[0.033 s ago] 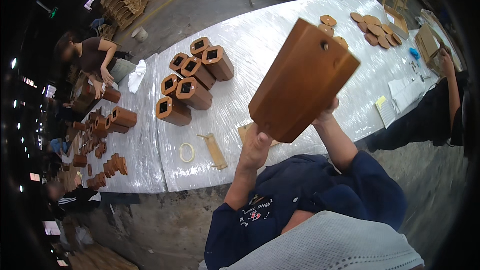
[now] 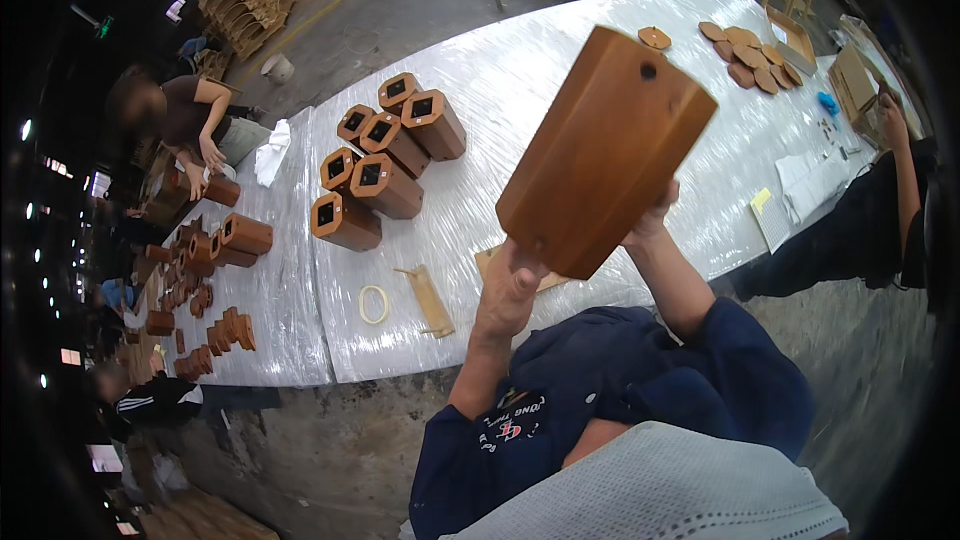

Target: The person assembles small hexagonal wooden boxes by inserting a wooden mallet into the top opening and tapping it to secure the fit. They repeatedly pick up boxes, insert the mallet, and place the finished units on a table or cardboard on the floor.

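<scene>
I hold a tall brown wooden box [image 2: 605, 150] with angled sides up in front of me, tilted to the right, above a table wrapped in white plastic [image 2: 520, 70]. A small round hole shows near its top end. My left hand [image 2: 510, 292] grips the box's lower left corner. My right hand [image 2: 652, 220] supports its lower right edge from behind, mostly hidden by the wood. Both forearms rise from dark blue sleeves.
Several similar wooden boxes [image 2: 385, 165] with square openings lie on the table, with a tape ring [image 2: 373, 304], a wooden strip [image 2: 430, 300] and flat wooden lids [image 2: 748, 52]. One person [image 2: 190, 125] works at the left, another [image 2: 880, 190] at the right. More boxes [image 2: 215, 250] cover the left table.
</scene>
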A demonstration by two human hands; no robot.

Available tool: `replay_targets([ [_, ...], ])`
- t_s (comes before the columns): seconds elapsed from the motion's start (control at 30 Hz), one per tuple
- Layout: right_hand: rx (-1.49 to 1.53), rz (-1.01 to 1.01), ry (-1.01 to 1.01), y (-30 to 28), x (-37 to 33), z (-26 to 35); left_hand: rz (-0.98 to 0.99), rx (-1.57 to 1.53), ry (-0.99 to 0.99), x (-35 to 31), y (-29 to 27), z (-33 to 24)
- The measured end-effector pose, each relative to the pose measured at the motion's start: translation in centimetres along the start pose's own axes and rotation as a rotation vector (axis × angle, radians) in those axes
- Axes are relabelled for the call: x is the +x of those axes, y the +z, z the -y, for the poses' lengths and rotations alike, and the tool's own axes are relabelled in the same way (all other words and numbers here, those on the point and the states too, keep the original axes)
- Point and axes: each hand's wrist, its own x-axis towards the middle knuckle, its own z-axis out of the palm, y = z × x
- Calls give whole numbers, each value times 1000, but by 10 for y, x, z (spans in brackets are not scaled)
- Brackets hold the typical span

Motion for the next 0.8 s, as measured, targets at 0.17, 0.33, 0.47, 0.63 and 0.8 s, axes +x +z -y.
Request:
replay_targets([
  [0.17, -179, -324, -79, 40, 43, 17, -56, 347, -78, 11, -48, 6],
  [0.33, 56, -295, -23, 48, 71, 45, -564, 1510, -292, -24, -143, 75],
  [0.47, 256, -123, 43, 40, 74, 70, -766, 1670, -555, -77, -210, 82],
  [0.63, 372, 28, 67, 38, 71, 69, -866, 1698, -770, -104, -238, 78],
  [0.8, 297, -30, 20, 58, 66, 63, -825, 1723, -952, -114, -250, 88],
])
